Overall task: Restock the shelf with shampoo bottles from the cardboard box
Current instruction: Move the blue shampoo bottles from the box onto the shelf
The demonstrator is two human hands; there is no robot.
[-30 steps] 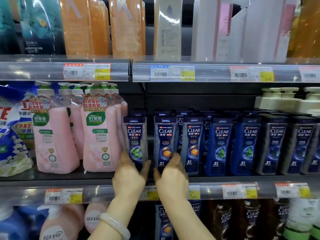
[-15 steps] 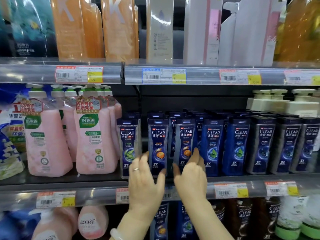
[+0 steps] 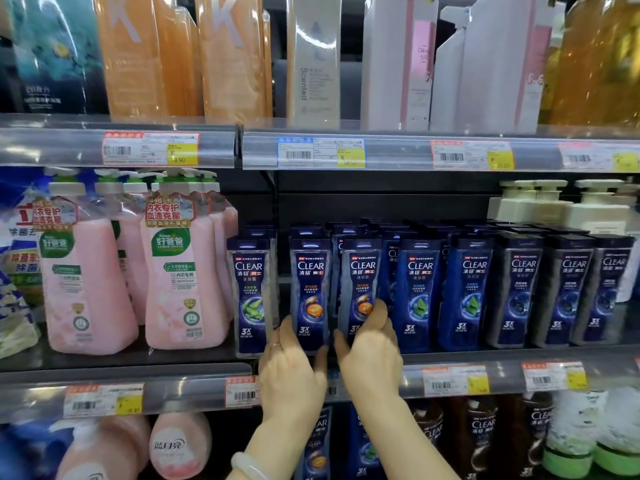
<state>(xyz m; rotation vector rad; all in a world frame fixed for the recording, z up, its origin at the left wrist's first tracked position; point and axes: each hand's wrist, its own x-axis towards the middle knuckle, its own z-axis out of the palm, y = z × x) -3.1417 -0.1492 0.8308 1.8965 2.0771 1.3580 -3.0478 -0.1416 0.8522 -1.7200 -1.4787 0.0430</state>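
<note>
A row of dark blue CLEAR shampoo bottles stands on the middle shelf (image 3: pixel 187 358). My left hand (image 3: pixel 291 368) grips the foot of the second bottle from the left (image 3: pixel 310 282), which has an orange label; fingers on its left side, thumb on its right. Beside it, my right hand (image 3: pixel 370 351) grips the foot of the third bottle (image 3: pixel 360 282), also orange-labelled, with the thumb on its left and fingers round its right edge. A green-labelled bottle (image 3: pixel 251 289) stands alone left of them, with a gap between. No cardboard box is in view.
Pink pump bottles (image 3: pixel 180 289) stand left of the shampoo, white pump bottles (image 3: pixel 561 209) at the right rear. Tall orange and white packs fill the upper shelf (image 3: pixel 398 150). More CLEAR bottles (image 3: pixel 481 434) and pink bottles stand on the shelf below.
Both hands have moved one bottle to the right: the left from the green-labelled bottle to the second one, the right from the second to the third. Their fingers have closed round the bottles.
</note>
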